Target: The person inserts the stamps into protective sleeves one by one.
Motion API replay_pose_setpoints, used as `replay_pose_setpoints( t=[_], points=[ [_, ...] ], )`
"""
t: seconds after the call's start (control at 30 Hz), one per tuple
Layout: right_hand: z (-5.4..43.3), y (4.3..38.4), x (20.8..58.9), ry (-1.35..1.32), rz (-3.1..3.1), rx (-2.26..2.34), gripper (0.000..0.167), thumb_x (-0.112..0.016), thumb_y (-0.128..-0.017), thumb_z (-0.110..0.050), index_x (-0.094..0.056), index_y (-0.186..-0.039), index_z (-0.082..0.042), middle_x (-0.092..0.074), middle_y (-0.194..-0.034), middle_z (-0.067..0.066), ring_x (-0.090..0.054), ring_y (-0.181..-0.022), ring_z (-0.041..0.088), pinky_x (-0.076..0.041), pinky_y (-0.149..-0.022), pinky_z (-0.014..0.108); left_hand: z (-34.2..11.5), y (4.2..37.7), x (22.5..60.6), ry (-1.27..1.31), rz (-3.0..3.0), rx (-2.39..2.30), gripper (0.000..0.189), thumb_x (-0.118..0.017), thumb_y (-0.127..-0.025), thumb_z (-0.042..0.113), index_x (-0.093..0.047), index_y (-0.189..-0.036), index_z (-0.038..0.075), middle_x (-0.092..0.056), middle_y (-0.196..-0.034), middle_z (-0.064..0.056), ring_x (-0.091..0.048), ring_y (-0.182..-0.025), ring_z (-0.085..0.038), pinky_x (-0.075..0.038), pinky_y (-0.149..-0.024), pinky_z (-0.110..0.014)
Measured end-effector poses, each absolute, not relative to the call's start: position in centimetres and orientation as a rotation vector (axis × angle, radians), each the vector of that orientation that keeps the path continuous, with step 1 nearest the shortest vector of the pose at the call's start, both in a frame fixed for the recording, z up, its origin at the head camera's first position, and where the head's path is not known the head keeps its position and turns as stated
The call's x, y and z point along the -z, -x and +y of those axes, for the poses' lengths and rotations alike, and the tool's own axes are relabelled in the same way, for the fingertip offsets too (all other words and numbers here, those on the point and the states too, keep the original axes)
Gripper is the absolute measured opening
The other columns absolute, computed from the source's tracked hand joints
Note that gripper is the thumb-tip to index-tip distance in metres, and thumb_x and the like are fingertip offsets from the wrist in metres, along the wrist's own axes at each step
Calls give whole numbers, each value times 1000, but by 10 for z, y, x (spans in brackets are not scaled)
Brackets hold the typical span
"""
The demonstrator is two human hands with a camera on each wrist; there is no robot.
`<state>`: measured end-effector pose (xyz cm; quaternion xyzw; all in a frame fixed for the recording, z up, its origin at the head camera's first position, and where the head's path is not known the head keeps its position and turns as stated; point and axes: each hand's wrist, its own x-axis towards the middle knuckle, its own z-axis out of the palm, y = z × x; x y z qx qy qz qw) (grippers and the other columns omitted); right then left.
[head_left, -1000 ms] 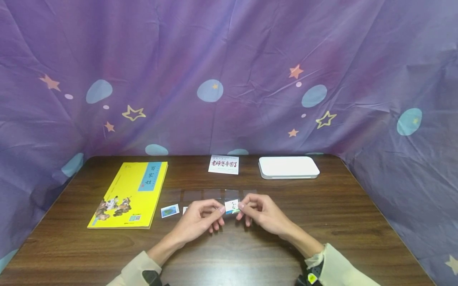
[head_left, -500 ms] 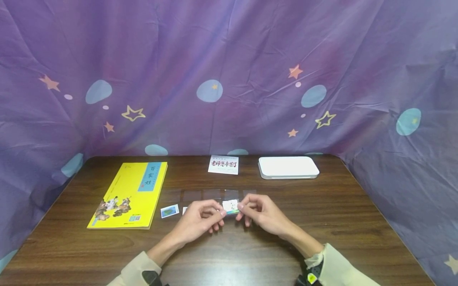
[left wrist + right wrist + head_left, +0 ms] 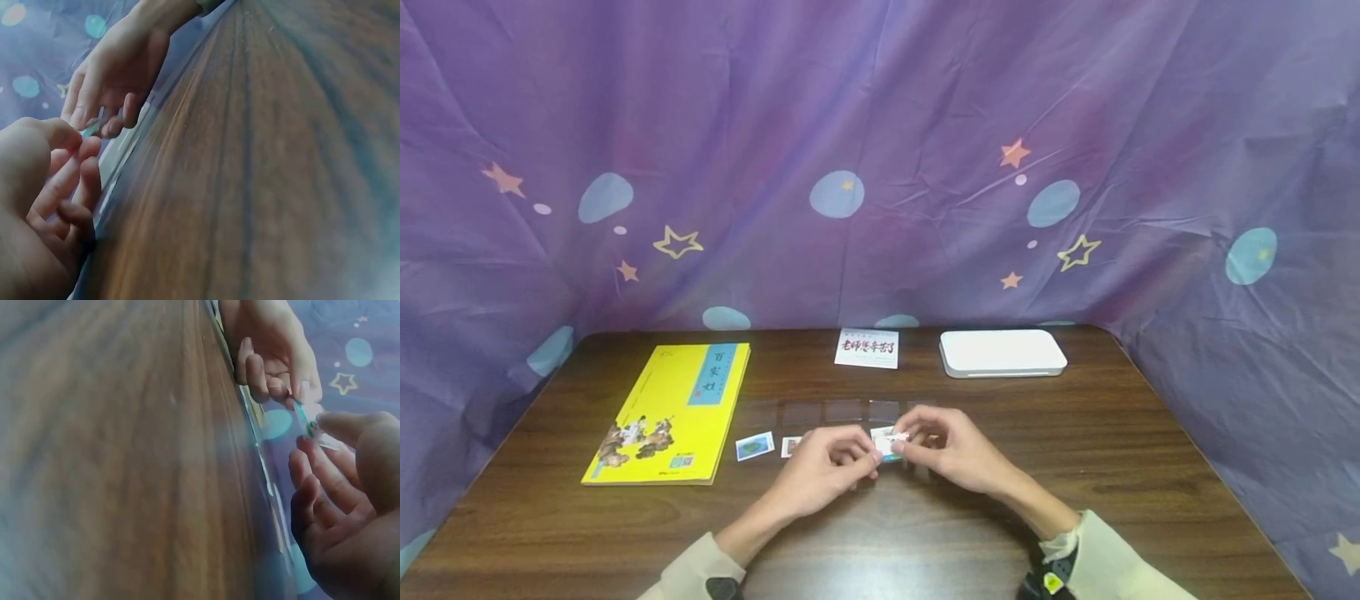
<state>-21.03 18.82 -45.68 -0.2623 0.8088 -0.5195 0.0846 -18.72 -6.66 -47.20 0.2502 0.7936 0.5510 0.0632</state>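
Note:
A small white stamp-like card [image 3: 886,442] with a teal lower edge is up between my two hands in the head view. My left hand [image 3: 831,468] pinches its near left corner with thumb and forefinger. On the opposite side, my right hand [image 3: 951,450] pinches it by the right edge, covering part of the print. Edge-on in the right wrist view, the card [image 3: 304,419] spans from one set of fingertips to the other. A blue-and-green stamp [image 3: 755,446] lies left of my left hand, and another stamp [image 3: 789,446] is partly hidden behind that hand.
Several clear plastic sleeves [image 3: 843,410] lie in a row just beyond the hands. A yellow book [image 3: 662,417] is at the left. Farther back are a white printed card [image 3: 867,348] and a white case [image 3: 1003,353]. A purple curtain [image 3: 760,167] hangs behind the table.
The held card has turned and dropped slightly toward the near edge; a reddish mark now shows by the right fingertips. My left hand has shifted a little right. Both hands keep their pinch.

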Motion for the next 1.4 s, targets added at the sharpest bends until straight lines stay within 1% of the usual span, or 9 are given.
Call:
replay_pose_setpoints(
  t=[0.23,0.3,0.47,0.53,0.67,0.97,1.1,1.2,1.4],
  points=[
    [207,225,447,805,2502,1448,9,-82,-98,-23,-77,-105,-22,-78,-93,-1,-74,-81,17,-62,-71,31,-50,192,464,-760,2591,-1509,10,-77,-101,29,-82,-104,21,-83,-89,9,-71,-72,-4,-57,-69,-21],
    [217,233,446,763,2494,1440,8,-82,-98,-23,-77,-104,-20,-79,-92,1,-73,-75,18,-62,-68,32,-46,195,461,-761,2652,-1459,10,-78,-101,27,-82,-107,21,-83,-92,11,-69,-75,-3,-56,-70,-21],
    [245,253,450,645,2491,1426,13,-81,-99,-23,-77,-105,-13,-80,-92,9,-70,-70,20,-59,-59,32,-31,203,457,-816,2782,-1317,16,-82,-96,19,-80,-112,16,-82,-101,4,-68,-87,-13,-56,-79,-26],
    [256,258,452,617,2519,1379,14,-81,-99,-23,-76,-105,-11,-80,-93,10,-70,-73,18,-58,-61,30,-22,206,455,-846,2833,-1242,20,-84,-93,18,-80,-112,14,-81,-104,1,-68,-94,-18,-55,-85,-30],
    [274,266,456,602,2557,1274,14,-81,-98,-22,-77,-104,-11,-79,-92,8,-70,-79,14,-56,-68,26,-5,213,454,-855,2942,-1075,26,-88,-90,23,-80,-114,14,-79,-108,-1,-66,-102,-19,-56,-92,-34],
    [284,269,456,728,2616,1136,10,-85,-95,-19,-76,-97,-14,-77,-83,-1,-69,-74,9,-55,-69,24,10,223,451,-811,3043,-831,37,-92,-86,40,-81,-114,20,-79,-109,3,-65,-102,-17,-55,-91,-34],
    [283,269,456,776,2698,1038,14,-88,-92,-24,-75,-93,-20,-70,-76,-7,-63,-67,6,-51,-64,23,8,223,452,-881,3093,-693,38,-91,-87,45,-81,-115,22,-79,-107,5,-64,-99,-15,-53,-87,-31],
    [283,268,456,785,2719,989,16,-89,-91,-28,-75,-91,-22,-65,-75,-8,-58,-63,5,-48,-60,22,8,221,453,-924,3115,-623,37,-90,-88,47,-81,-115,23,-79,-107,6,-63,-98,-14,-52,-85,-30],
    [283,268,456,764,2676,993,16,-90,-91,-29,-75,-92,-22,-64,-79,-6,-57,-66,5,-48,-62,22,6,219,454,-930,3050,-707,33,-89,-90,39,-81,-117,22,-79,-106,6,-63,-98,-14,-52,-89,-32]
  ],
)
